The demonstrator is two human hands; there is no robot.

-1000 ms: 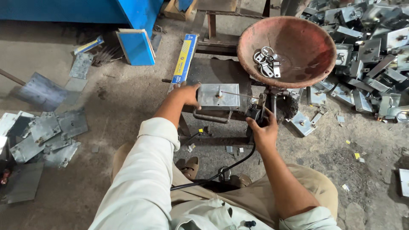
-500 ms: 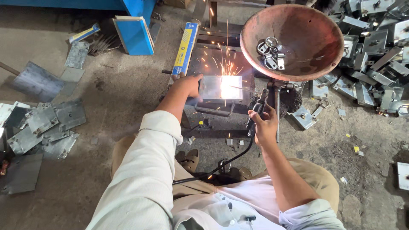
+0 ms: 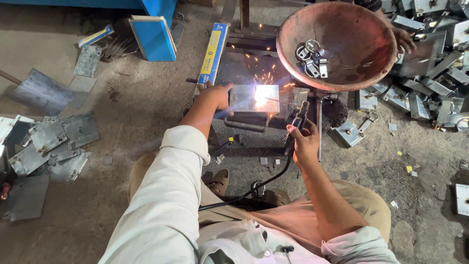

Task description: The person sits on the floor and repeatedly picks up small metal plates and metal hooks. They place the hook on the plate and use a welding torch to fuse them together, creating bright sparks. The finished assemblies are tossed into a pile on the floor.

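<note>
At frame centre, the left hand point(image 3: 217, 96) lies flat, pressing the metal plate point(image 3: 254, 99) on the small table point(image 3: 246, 124). The right hand point(image 3: 304, 139) is closed around the electrode holder point(image 3: 296, 128), sparks flying beside a rusty bowl point(image 3: 342, 63) of rings.

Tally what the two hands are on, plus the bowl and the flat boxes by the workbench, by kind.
Metal plate under left hand: 1
Welding electrode holder in right hand: 1
Rusty round bowl: 1
Long flat boxes, blue and yellow: 2
Total: 5
</note>
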